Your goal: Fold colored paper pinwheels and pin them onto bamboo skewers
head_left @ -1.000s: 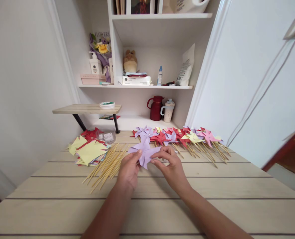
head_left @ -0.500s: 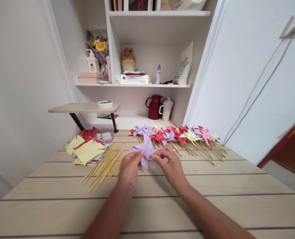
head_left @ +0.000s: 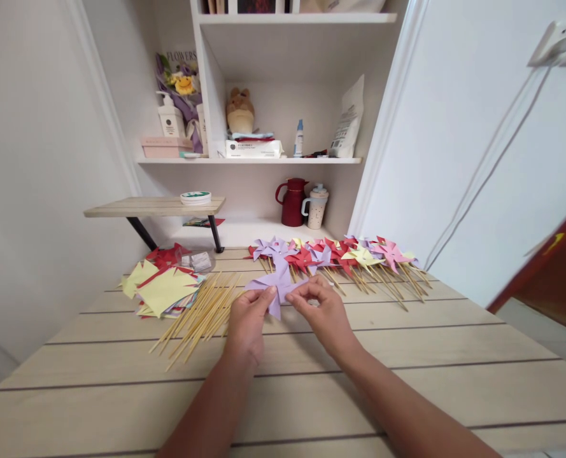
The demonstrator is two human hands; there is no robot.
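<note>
A purple paper pinwheel point(head_left: 279, 280) is held up just above the table between both hands. My left hand point(head_left: 248, 321) is closed, its thumb pressed near the pinwheel's centre. My right hand point(head_left: 321, 312) pinches the right-hand side of the pinwheel between thumb and fingers. To the left of my left hand lies a loose heap of thin wooden sticks point(head_left: 201, 321). Beyond my hands, finished-looking pinwheels on sticks point(head_left: 361, 257) lie in a row, in red, purple, yellow and pink.
Cut paper pieces point(head_left: 168, 291) are stacked at the left, beside a clear plastic box point(head_left: 199, 261). A small raised shelf point(head_left: 153, 207) stands behind them. A red jug point(head_left: 293, 202) and a speckled cup point(head_left: 317, 207) stand at the back, below white shelves point(head_left: 249, 161).
My right fingers have shifted slightly left, nearer the pinwheel's centre. My left hand keeps its hold. The whole view has moved a little.
</note>
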